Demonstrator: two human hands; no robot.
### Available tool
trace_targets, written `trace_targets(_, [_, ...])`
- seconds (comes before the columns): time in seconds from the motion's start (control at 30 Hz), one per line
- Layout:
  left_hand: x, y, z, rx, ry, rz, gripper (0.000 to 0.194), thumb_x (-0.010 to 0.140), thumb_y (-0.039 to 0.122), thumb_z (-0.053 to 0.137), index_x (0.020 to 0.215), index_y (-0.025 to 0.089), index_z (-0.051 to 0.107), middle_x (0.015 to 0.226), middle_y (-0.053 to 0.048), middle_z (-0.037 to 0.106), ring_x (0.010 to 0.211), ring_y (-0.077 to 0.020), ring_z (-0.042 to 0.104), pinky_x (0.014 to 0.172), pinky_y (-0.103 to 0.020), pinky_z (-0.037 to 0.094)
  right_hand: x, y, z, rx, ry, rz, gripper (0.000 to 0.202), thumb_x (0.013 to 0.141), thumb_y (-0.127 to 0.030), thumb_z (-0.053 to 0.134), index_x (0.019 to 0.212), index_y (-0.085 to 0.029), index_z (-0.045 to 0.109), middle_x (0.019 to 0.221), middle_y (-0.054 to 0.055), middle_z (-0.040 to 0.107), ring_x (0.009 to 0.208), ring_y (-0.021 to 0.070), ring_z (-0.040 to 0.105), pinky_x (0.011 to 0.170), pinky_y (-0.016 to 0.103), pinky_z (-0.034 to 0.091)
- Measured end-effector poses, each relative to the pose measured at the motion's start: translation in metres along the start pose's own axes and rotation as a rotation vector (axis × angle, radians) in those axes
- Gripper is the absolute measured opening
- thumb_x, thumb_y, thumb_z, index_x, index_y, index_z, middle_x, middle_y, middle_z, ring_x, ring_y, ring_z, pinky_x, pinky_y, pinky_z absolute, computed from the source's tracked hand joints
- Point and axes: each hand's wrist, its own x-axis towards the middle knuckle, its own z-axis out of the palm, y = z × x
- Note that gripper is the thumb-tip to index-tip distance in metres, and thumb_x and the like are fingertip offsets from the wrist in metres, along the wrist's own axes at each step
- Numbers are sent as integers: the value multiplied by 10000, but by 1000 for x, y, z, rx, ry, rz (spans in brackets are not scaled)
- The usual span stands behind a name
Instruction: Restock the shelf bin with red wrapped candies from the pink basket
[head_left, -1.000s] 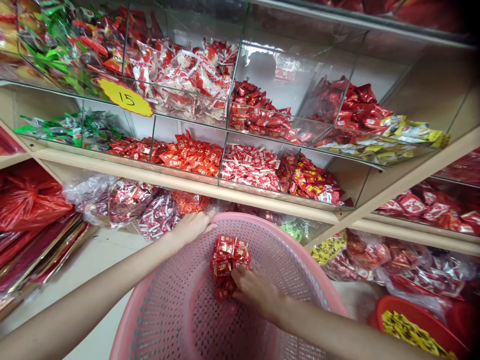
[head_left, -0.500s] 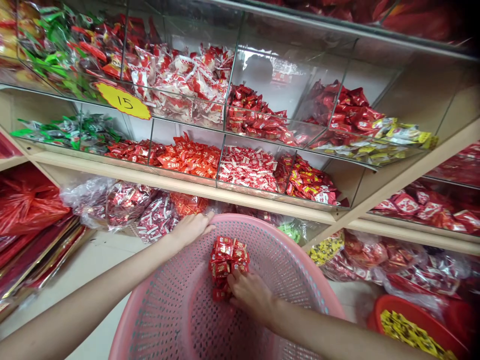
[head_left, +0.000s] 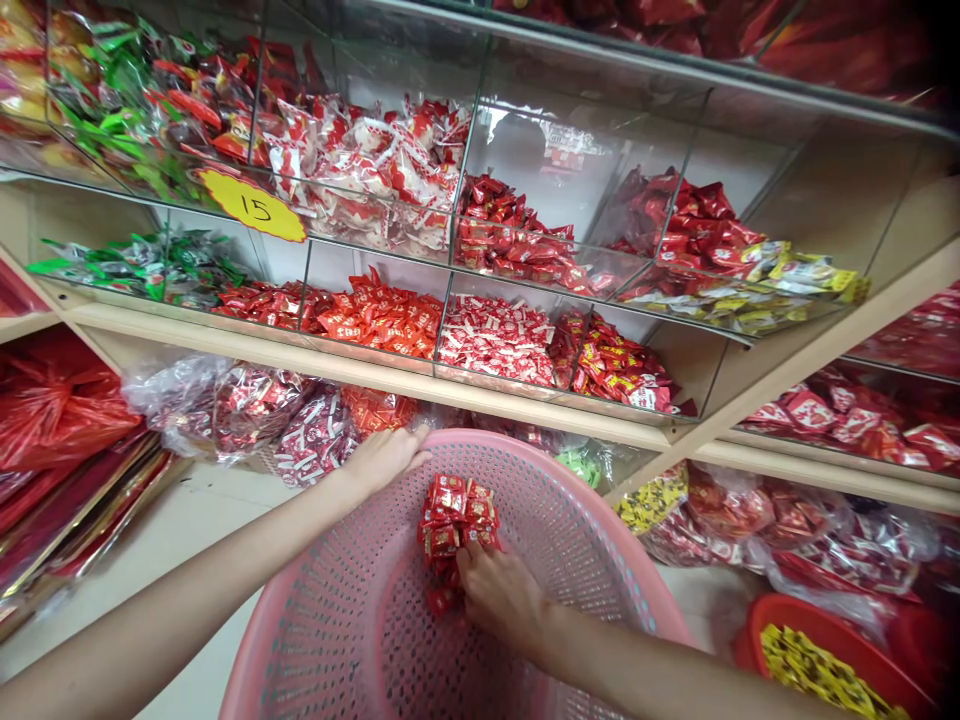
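A large pink perforated plastic basket point(head_left: 592, 520) stands in front of me below the shelves. My left hand point(head_left: 386, 460) is closed over its far rim, the thumb side toward the inside. Down in the basket, my right hand point(head_left: 504, 592) has its fingers curled against a small heap of red-wrapped candies point(head_left: 450, 500). Those candies lie at the basket's far inner wall; some are partly covered by my fingers. The fingertips are hidden among the wrappers.
Glass-fronted shelf bins point(head_left: 495, 340) hold wrapped candies. A yellow price tag point(head_left: 253, 205) reads 15. Bagged candies point(head_left: 255, 405) lie under the wooden shelf edge point(head_left: 375, 365). At lower right is a red tub point(head_left: 757, 625) with yellow-wrapped candies; a red plastic bag point(head_left: 60, 405) sits left.
My right hand has shifted very slightly lower at the candies. My left hand stays on the basket rim, and the view has moved only a little.
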Motion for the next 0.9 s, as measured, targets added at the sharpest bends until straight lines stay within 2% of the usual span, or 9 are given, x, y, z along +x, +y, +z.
trace_targets(0.17, [-1, 1, -1, 2, -4, -15, 342, 926, 405, 336, 1151, 172, 445, 866, -122, 675, 808, -261, 666, 664, -336, 504, -6, 5, -11, -5, -1, -13, 270, 757, -189, 578, 993, -63, 603, 916, 150, 648, 814, 260, 634, 664, 355, 520])
trace_targets(0.27, [-2, 1, -2, 2, -6, -18, 357, 925, 404, 339, 1168, 162, 438, 867, -129, 675, 809, -264, 666, 670, -343, 506, -7, 6, -15, -33, 38, -141, 270, 765, -257, 599, 977, -89, 596, 923, 120, 649, 815, 244, 629, 674, 339, 514])
trace_targets(0.4, [-2, 1, -1, 7, -7, -11, 367, 929, 404, 321, 1165, 150, 443, 857, -137, 675, 804, -280, 666, 660, -358, 509, -4, 3, -5, -118, 75, -309, 165, 802, -153, 520, 932, -94, 601, 874, 97, 651, 756, 212, 630, 601, 310, 506])
trace_targets(0.47, [-2, 1, -1, 10, -9, -10, 360, 928, 405, 325, 1157, 156, 447, 862, -134, 674, 807, -280, 665, 664, -360, 509, -2, 0, 1, -143, 94, -320, 154, 790, -108, 508, 911, -95, 603, 836, 91, 649, 738, 202, 626, 576, 295, 496])
trace_targets(0.53, [-2, 1, -2, 11, -13, -13, 354, 926, 406, 331, 1154, 160, 448, 867, -132, 672, 810, -275, 664, 673, -358, 507, -2, -1, 4, -151, 112, -326, 137, 780, -128, 535, 896, -99, 602, 820, 87, 646, 732, 199, 621, 575, 291, 494])
trace_targets(0.7, [-2, 3, -4, 10, -23, -20, 365, 927, 405, 329, 1163, 151, 442, 865, -137, 670, 805, -272, 663, 666, -351, 506, 1, -5, 2, -161, 120, -360, 120, 784, -97, 524, 880, -110, 594, 805, 73, 648, 712, 193, 622, 552, 296, 505])
trace_targets(0.83, [-3, 2, -3, 9, -25, -19, 347, 926, 403, 332, 1140, 159, 455, 865, -121, 672, 795, -260, 664, 661, -331, 502, 9, -9, 2, -164, 118, -298, 174, 782, -32, 476, 894, -111, 584, 817, 85, 657, 728, 190, 633, 550, 279, 505])
trace_targets(0.9, [-3, 2, -3, 11, -22, -19, 351, 926, 409, 327, 1139, 161, 453, 870, -117, 671, 801, -262, 663, 662, -329, 501, 13, -10, 1, -166, 112, -237, 188, 799, -55, 477, 957, -98, 570, 843, 102, 663, 735, 197, 642, 546, 278, 506])
